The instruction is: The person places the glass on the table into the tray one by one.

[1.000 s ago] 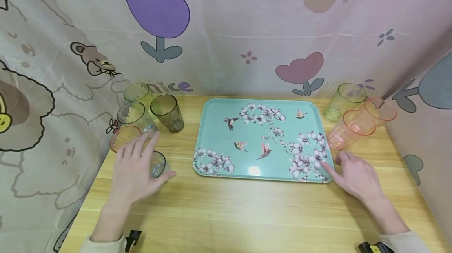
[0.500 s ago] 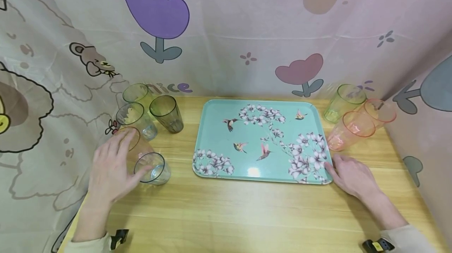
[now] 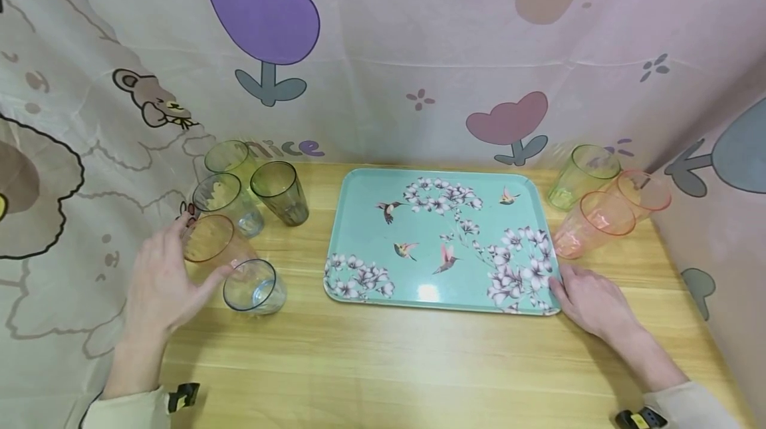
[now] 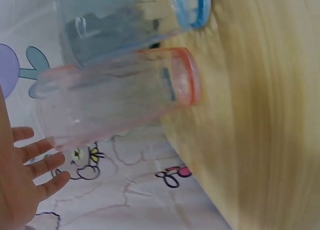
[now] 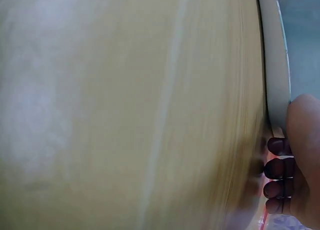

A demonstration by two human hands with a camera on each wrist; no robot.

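Observation:
In the head view, my left hand (image 3: 158, 283) is beside a clear tumbler with an orange rim (image 3: 235, 251), fingers spread on its far left side and thumb reaching toward its near side. The left wrist view shows the fingers extended near the mouth of this orange-rimmed tumbler (image 4: 110, 97); contact is unclear. A blue-rimmed tumbler (image 3: 272, 292) stands just in front of it. At the near right corner of a turquoise tray (image 3: 371, 216) with flowers and birds, my right hand (image 3: 595, 301) holds the edge, thumb over the rim and fingers curled at the side.
Behind the left hand stand a green tumbler (image 3: 230, 155), another blue-toned tumbler (image 3: 247, 213) and a dark smoky one (image 3: 287, 199). Right of the tray are a green tumbler (image 3: 577, 183) and two pink ones, the nearer pink tumbler (image 3: 583, 233) close to the right hand. A printed curtain hangs behind.
My left hand has moved left, from over the blue-rimmed tumbler to the outer side of the orange-rimmed one. My right hand has stayed at the tray's corner, its thumb drawn back to the rim.

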